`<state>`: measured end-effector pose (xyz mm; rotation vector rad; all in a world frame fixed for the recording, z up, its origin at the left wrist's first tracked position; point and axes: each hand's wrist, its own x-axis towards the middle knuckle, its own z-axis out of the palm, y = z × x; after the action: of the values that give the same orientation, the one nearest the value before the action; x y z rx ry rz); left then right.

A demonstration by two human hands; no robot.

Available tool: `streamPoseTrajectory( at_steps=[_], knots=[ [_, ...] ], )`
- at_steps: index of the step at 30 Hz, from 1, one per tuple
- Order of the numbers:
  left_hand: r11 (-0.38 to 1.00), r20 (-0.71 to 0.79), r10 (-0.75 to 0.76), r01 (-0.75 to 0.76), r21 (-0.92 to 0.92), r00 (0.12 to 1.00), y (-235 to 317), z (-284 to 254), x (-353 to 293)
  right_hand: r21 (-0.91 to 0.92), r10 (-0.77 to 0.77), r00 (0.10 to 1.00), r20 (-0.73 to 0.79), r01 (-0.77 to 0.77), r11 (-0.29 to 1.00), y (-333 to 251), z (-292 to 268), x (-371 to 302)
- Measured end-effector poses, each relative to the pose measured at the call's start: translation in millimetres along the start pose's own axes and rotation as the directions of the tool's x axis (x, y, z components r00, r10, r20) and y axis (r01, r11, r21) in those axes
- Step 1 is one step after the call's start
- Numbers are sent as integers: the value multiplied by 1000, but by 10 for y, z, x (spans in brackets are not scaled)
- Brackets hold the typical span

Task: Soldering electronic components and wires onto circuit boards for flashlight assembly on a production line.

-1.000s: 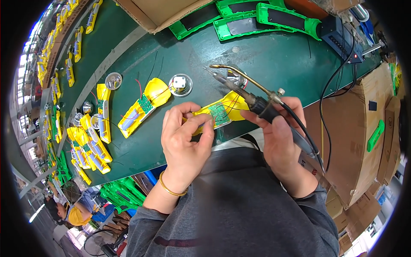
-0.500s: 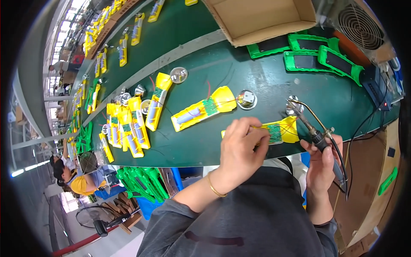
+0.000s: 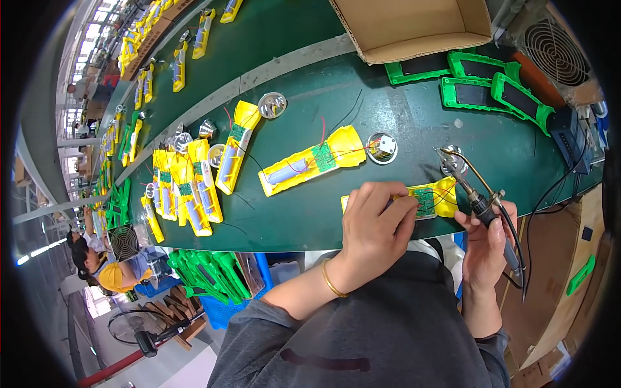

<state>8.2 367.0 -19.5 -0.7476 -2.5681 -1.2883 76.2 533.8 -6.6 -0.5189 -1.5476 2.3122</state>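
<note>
My right hand (image 3: 486, 249) is wrapped round the dark handle of a soldering iron (image 3: 480, 205). A curved brass solder-feed tube runs along the iron, and its tip points up and left, over a round silver reflector (image 3: 455, 160). My left hand (image 3: 380, 226) bends over a yellow lamp housing (image 3: 446, 197) with a green circuit board (image 3: 424, 202) and thin wires. Its thumb and fingers are pinched together at the board's left side; what lies between them is hidden. Beyond that hand lies another yellow housing (image 3: 314, 160) with a blue battery cell, wired to a reflector (image 3: 382, 148).
More yellow housings (image 3: 187, 184) crowd the bench's left side. Green frames with dark panels (image 3: 482, 96) lie at the back right, below a cardboard box (image 3: 414, 32). A blue power unit (image 3: 572, 142) stands far right. Green casings (image 3: 210, 275) fill a blue crate left of me. Another person (image 3: 119, 275) sits farther left.
The view has shifted slightly. My left hand has moved a little to the right along the housing, fingers still pinched. The right hand keeps the soldering iron in nearly the same position.
</note>
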Motion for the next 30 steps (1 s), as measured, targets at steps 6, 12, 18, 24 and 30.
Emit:
streamPoseTrajectory(
  at_steps=[6, 12, 18, 24, 30],
  knots=[
    [1000, 20, -5, 5, 22, 1000, 13, -21, -9, -7, -1, 1000, 0, 1, 1000, 20, 36, 7],
    [1000, 40, -8, 7, 25, 999, -12, -40, -9, -19, 26, 1000, 0, -26, 999, 31, 139, 23],
    [1000, -125, 29, -27, 13, 992, -97, -305, -134, -24, 24, 1000, 10, -24, 999, 31, 183, 45],
    [939, -373, -170, 264, 219, 912, -555, -815, -107, -39, 19, 1000, 1, -19, 999, 38, 227, 113],
    [969, -299, -177, 218, 112, 938, -662, -763, -9, -39, 21, 999, 33, -20, 999, 56, 349, 133]
  ],
)
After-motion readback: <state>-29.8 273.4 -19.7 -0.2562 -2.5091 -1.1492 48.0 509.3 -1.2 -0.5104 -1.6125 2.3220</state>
